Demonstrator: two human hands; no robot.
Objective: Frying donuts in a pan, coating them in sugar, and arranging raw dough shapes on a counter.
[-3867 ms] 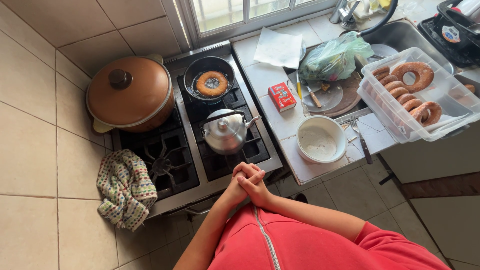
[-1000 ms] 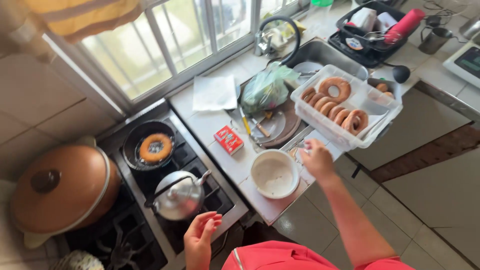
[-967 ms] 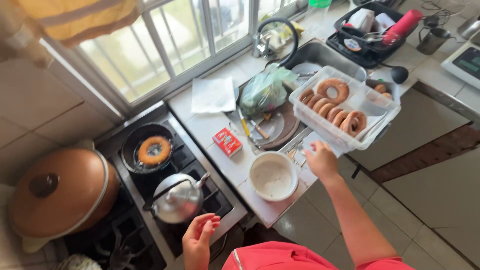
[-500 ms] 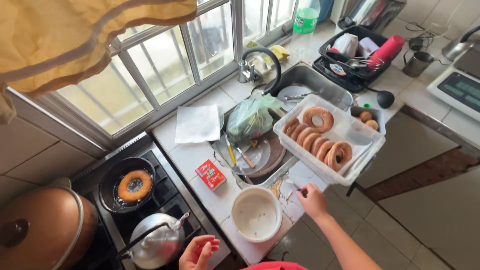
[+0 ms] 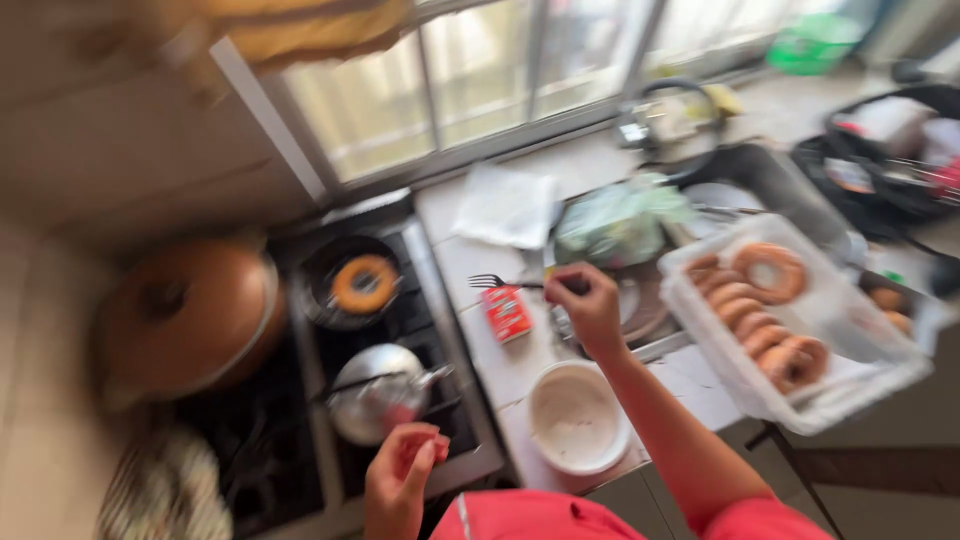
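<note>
My right hand (image 5: 588, 305) holds a dark fork (image 5: 500, 283) over the counter, its tines pointing left toward the stove. A ring-shaped pastry (image 5: 364, 283) sits in a small black frying pan (image 5: 320, 262) on the back burner. My left hand (image 5: 400, 475) hovers low near the stove's front edge, fingers loosely curled, holding nothing I can see. A white bowl (image 5: 578, 418) with pale batter stands just below my right forearm. The frame is blurred.
A clear tray of browned rings (image 5: 775, 320) lies at the right. A metal kettle (image 5: 378, 392) and a large brown lidded pot (image 5: 185, 310) occupy the stove. A small red box (image 5: 507, 312), white cloth (image 5: 505, 205), green bag (image 5: 620, 222) and sink (image 5: 770, 180) crowd the counter.
My right hand lifted from the counter edge by the bowl and now carries a fork, moved left toward the stove. The view swung back toward the stove.
</note>
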